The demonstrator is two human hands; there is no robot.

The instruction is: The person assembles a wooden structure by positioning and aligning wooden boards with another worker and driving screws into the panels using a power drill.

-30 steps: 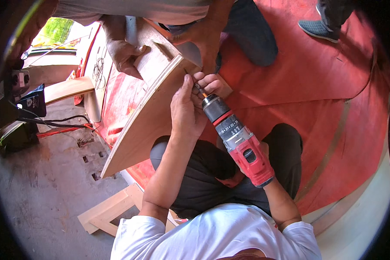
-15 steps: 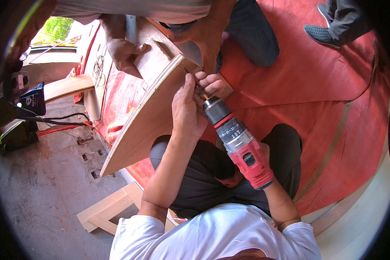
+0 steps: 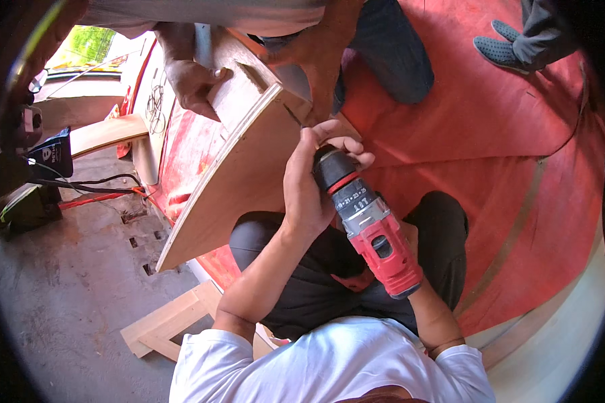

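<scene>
A red and black cordless drill (image 3: 385,250) points up and left, with my right hand (image 3: 411,235) closed round its grip, mostly hidden beneath the drill body. My left hand (image 3: 309,185) curls about the front of the chuck, thumb on one side and fingers on the other. From beside the thumb tip a thin dark screw or bit (image 3: 293,115) reaches to the edge of a wooden panel assembly (image 3: 242,176); which of the two it is, I cannot tell. The panel has a curved face and stands tilted in front of me.
Opposite, another person's hand (image 3: 193,84) steadies the panel, their other hand (image 3: 319,70) at its corner. Red sheeting (image 3: 477,141) covers the floor. A wooden frame (image 3: 171,319) lies at lower left. Cables (image 3: 104,181) and a dark bag (image 3: 52,156) are farther left. Another person's shoe (image 3: 501,54) shows at upper right.
My left hand has slid back and right from the panel's corner onto the chuck, exposing more of the thin dark shaft. The drill's front end has shifted slightly right.
</scene>
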